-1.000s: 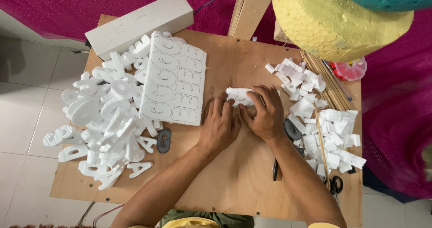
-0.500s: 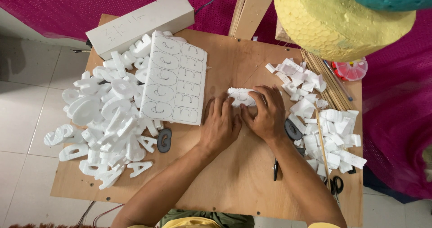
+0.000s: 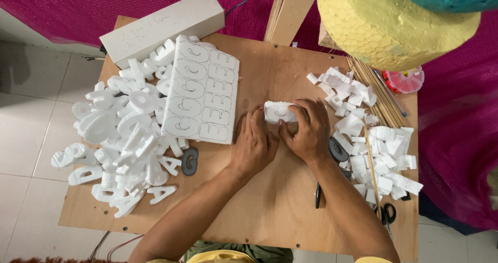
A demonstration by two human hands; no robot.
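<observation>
A small white foam block (image 3: 278, 111) with a letter outline drawn on it lies on the wooden board (image 3: 270, 201). My right hand (image 3: 307, 130) grips its right side, fingers curled over it. My left hand (image 3: 254, 143) rests beside it on the left, fingertips touching the block's lower left edge. To the left lies a white foam sheet (image 3: 203, 89) marked with rows of letter outlines.
A heap of cut white foam letters (image 3: 119, 133) fills the board's left side, with a long white foam bar (image 3: 163, 25) behind. Foam scraps (image 3: 376, 149), wooden sticks (image 3: 376, 94), a dark letter template (image 3: 190, 161), a pen (image 3: 317, 194) and scissors (image 3: 386, 213) lie on the right.
Both hands stay on the small foam block; the fingers have shifted only slightly around it.
</observation>
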